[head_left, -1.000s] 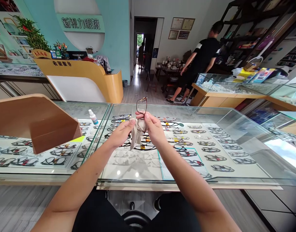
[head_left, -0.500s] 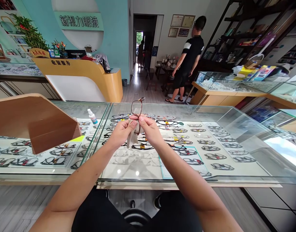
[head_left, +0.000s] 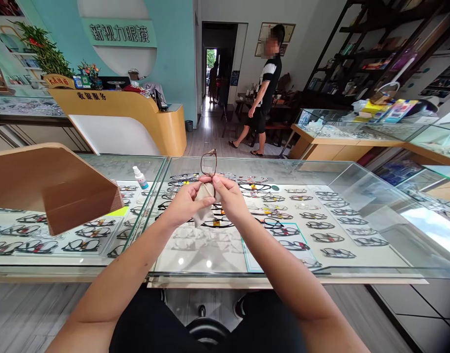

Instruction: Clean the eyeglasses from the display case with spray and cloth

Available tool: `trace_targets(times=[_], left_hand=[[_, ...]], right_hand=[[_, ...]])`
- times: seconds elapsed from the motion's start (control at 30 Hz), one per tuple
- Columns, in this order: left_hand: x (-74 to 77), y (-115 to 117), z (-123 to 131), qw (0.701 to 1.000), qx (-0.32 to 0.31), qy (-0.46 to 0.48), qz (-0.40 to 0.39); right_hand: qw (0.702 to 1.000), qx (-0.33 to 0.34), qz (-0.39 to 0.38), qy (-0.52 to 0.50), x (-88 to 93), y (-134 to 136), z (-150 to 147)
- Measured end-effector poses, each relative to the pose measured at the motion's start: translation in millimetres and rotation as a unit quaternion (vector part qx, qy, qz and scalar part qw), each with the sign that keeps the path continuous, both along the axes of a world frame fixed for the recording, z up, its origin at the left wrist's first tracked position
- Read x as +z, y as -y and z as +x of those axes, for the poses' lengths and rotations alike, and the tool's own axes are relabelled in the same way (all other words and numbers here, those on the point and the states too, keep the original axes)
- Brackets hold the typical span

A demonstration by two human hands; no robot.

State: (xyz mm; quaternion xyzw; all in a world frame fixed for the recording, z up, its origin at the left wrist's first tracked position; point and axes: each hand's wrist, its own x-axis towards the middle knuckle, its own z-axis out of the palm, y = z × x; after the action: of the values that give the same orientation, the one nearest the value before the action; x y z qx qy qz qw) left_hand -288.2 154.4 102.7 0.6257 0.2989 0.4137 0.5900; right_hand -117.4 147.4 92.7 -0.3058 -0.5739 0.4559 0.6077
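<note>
A pair of eyeglasses (head_left: 209,163) with a thin brownish frame is held upright on end above the glass display case (head_left: 195,277). My right hand (head_left: 230,196) pinches the frame near its bridge, thumb on the near side. Around the lower lens, my left hand (head_left: 186,203) presses a pale beige cloth (head_left: 203,208) between thumb and fingers. The lower lens is mostly hidden by the cloth and fingers. Rows of eyeglasses lie under the glass beneath both hands.
A small white spray bottle (head_left: 139,177) stands on the left case. Nearer on the left is a brown board-like object (head_left: 81,196). Beyond the cases, a person (head_left: 267,88) in black walks across the floor. A cashier counter (head_left: 169,130) stands behind, at left.
My left thumb has moved down and right over the cloth, which now covers more of the lower lens. The person in the background has stepped to the left.
</note>
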Motion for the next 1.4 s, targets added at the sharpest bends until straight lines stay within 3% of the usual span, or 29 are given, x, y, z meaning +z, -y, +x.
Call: trace_targets(times=[0.17,0.33,0.43,0.77,0.97,1.1,1.23,1.33,1.4], left_hand=[[-5.2,4,6,0.998,0.043,0.013,0.042],[-7.0,7,10,0.989,0.098,0.039,0.108],[-7.2,6,9,0.983,0.123,0.036,0.132],[-9.1,3,10,0.994,0.06,0.069,0.054],[-5.9,-6,0,0.978,0.17,0.102,0.061],[1.4,-15,-13,0.97,0.186,0.142,0.062],[5.9,-16,-19,0.949,0.245,0.078,0.183],[3.9,-13,-19,0.901,0.305,-0.012,0.308],[0.6,-12,-18,0.872,0.313,-0.049,0.374]], right_hand=[[0.999,0.02,-0.031,-0.012,-1.1,1,-2],[0.998,0.06,0.025,0.0,3.7,8,-8],[0.998,0.044,0.028,0.034,7.1,10,-8],[0.994,0.028,-0.072,-0.078,11.9,7,5],[0.99,-0.008,-0.051,-0.131,23.4,-2,24],[0.994,0.012,-0.041,-0.1,30.3,-3,34],[0.996,0.056,-0.058,-0.034,32.7,2,36],[0.994,0.09,-0.059,0.035,31.8,4,37],[0.992,0.101,-0.056,0.058,30.8,4,39]])
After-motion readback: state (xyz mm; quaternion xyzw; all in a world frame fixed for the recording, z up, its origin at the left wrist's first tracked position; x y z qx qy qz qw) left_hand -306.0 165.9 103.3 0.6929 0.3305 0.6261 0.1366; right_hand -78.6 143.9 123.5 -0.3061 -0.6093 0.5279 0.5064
